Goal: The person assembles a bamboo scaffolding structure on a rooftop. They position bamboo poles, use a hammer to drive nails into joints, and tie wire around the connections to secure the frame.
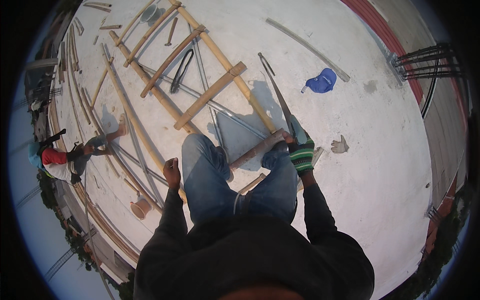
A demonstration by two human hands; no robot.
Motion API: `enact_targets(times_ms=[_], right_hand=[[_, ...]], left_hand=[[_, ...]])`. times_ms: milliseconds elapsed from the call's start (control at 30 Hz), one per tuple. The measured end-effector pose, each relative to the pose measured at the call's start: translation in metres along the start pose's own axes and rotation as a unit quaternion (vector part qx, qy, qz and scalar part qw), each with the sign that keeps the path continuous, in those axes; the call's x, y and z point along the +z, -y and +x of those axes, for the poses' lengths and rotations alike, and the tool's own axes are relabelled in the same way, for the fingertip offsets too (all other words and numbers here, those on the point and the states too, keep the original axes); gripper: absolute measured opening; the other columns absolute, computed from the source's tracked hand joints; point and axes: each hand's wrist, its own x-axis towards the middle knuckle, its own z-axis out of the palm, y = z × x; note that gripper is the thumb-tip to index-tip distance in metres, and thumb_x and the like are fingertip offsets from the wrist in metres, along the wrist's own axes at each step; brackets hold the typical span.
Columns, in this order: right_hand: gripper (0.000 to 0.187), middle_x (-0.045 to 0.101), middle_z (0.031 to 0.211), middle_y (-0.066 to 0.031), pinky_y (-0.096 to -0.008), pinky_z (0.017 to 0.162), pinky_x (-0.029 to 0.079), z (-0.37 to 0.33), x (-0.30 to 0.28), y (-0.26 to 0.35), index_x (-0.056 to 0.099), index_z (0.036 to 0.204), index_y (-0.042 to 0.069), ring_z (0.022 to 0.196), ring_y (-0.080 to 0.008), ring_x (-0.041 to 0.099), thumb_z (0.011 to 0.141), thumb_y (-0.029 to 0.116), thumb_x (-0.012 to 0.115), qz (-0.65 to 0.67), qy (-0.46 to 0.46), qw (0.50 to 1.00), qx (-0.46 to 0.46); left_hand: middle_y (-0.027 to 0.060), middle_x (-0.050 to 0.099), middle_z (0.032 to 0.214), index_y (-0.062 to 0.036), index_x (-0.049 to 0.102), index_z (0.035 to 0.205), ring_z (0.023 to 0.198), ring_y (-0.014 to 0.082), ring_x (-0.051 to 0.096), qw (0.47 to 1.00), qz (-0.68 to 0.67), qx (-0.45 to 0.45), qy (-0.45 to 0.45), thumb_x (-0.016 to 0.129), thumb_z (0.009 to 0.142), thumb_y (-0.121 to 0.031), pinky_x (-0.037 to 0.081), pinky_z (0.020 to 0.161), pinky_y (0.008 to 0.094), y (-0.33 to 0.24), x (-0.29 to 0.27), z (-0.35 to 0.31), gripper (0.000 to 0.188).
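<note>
Head view. The right hand (301, 152), in a striped green and black glove, is closed around the near end of a saw (280, 97), just beside the right knee. The left hand (172, 173) is bare, fingers curled in a loose fist, with nothing seen in it; it is beside the left knee.

Handling, as judged: the saw should be light, its blade stiff along its depth but apt to flex sideways. Proper hold is at the handle, fingers off the edge. The bamboo frame (210, 96) should be light for its length, stiff, and smooth enough to roll; take it by the rails, near a joint. Cane may split at cut ends.

Appearance: the saw is long, narrow and tapering, dull grey-brown, pointing away from the wearer across the floor (380, 200). The handle is largely covered; the teal patch there may be handle or glove. The frame lies ahead of the wearer, with yellow-tan rails and browner rungs set across them. A reddish-brown bar (255, 150) lies between the feet. A blue cap (321, 81) and a loose glove (340, 145) lie to the right.
</note>
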Motion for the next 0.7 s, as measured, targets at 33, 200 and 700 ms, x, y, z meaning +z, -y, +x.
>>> enact_targets(times_ms=[33,200,700], right_hand=[[0.055,0.077,0.091,-0.0116,-0.0360,0.075,0.057,0.007,-0.001,0.000,0.073,0.120,-0.003,0.082,-0.0193,0.070,0.089,0.040,0.087,0.026,0.002,1.000,0.006],[0.051,0.077,0.087,-0.0142,-0.0376,0.074,0.057,0.034,0.012,-0.016,0.073,0.119,0.000,0.081,-0.0221,0.074,0.090,0.040,0.084,-0.012,0.002,1.000,0.006],[0.044,0.073,0.085,-0.0171,-0.0393,0.071,0.056,0.149,0.147,-0.169,0.073,0.119,-0.002,0.076,-0.0283,0.073,0.097,0.036,0.080,-0.094,-0.044,0.990,-0.098]], left_hand=[[0.0128,0.077,0.094,0.0035,0.075,0.107,0.087,0.0186,0.071,0.997,-0.015,0.068,-0.011,0.072,0.105,-0.030,0.056,0.085,0.0355,-0.020,0.006,0.009,0.034],[0.0164,0.074,0.102,0.0035,0.072,0.109,0.094,0.0256,0.072,0.962,-0.035,0.269,0.023,0.070,0.106,-0.027,0.057,0.085,0.0389,-0.139,0.076,0.066,0.031],[0.0158,0.052,0.158,-0.0035,0.045,0.157,0.148,0.0354,0.044,0.742,0.339,0.543,0.197,0.065,0.103,-0.054,0.034,0.119,0.0563,-0.154,0.475,0.370,0.077]])
